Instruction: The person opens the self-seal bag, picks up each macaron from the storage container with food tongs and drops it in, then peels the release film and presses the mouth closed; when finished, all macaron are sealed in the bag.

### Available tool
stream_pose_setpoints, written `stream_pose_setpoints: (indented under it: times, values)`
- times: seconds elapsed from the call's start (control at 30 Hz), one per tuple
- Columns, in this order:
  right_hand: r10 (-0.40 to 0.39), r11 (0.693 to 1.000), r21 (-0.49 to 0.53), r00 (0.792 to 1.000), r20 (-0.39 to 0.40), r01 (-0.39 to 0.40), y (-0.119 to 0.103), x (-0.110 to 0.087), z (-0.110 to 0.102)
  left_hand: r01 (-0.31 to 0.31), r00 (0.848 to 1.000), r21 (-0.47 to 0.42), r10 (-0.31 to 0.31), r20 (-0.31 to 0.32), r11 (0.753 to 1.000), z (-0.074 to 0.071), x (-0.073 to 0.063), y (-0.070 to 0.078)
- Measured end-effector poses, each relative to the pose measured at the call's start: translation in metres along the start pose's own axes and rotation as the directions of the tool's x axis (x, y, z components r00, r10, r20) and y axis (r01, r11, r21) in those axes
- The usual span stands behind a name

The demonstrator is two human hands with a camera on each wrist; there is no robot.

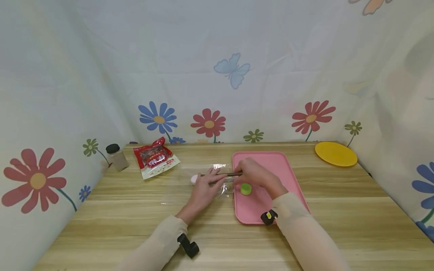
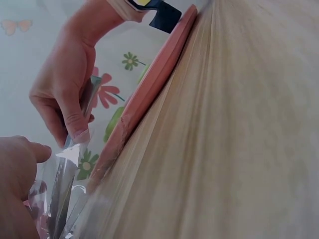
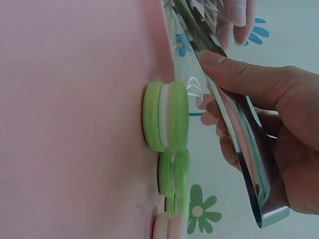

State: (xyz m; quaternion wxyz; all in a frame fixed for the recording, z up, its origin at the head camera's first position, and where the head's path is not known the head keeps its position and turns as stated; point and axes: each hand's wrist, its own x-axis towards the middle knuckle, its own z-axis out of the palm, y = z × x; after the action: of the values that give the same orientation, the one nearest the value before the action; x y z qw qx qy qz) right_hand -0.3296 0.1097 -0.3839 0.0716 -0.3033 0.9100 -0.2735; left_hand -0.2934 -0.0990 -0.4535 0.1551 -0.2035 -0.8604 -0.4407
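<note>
My right hand (image 1: 254, 174) grips metal tongs (image 3: 234, 114) above the pink tray's left edge. The tongs reach left into a clear plastic bag (image 1: 225, 189) lying on the table. A pale pink, rounded piece (image 1: 194, 179) shows at their far end, inside the bag. Over the bag and tongs lies my left hand (image 1: 205, 188), its fingers stretched out and touching the film. A green macaron (image 1: 245, 189) with a white filling sits on the pink tray (image 1: 251, 216), just below my right hand. More green macarons (image 3: 174, 172) and a pink macaron (image 3: 168, 226) show in the right wrist view.
At the back left, a red and white food packet (image 1: 156, 158) lies near a small jar (image 1: 117, 158) with a black lid. A yellow plate (image 1: 335, 153) rests at the back right of the wooden table (image 1: 356, 214). Flower-printed cloth (image 1: 183, 75) hangs around the table.
</note>
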Motion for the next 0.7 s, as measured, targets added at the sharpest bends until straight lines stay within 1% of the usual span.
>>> stream_pose_setpoints:
  times: [0.17, 0.3, 0.57, 0.7]
  values:
    - [0.002, 1.0, -0.011, 1.0, -0.005, -0.002, -0.002, 0.004, 0.003, -0.005, 1.0, -0.001, 0.005, -0.004, 1.0, 0.001, 0.0, -0.002]
    - [0.001, 1.0, -0.011, 1.0, -0.002, -0.001, -0.005, 0.007, 0.005, -0.023, 1.0, 0.005, 0.023, -0.006, 1.0, 0.001, 0.001, -0.001]
    - [-0.057, 0.997, -0.053, 0.998, -0.002, 0.057, -0.009, 0.013, 0.007, -0.028, 1.0, 0.005, 0.028, -0.007, 1.0, 0.0, 0.0, 0.0]
    - [-0.054, 0.997, -0.048, 0.999, -0.005, 0.054, -0.011, 0.015, 0.009, -0.032, 0.999, -0.006, 0.032, -0.02, 0.999, 0.0, 0.0, 0.0]
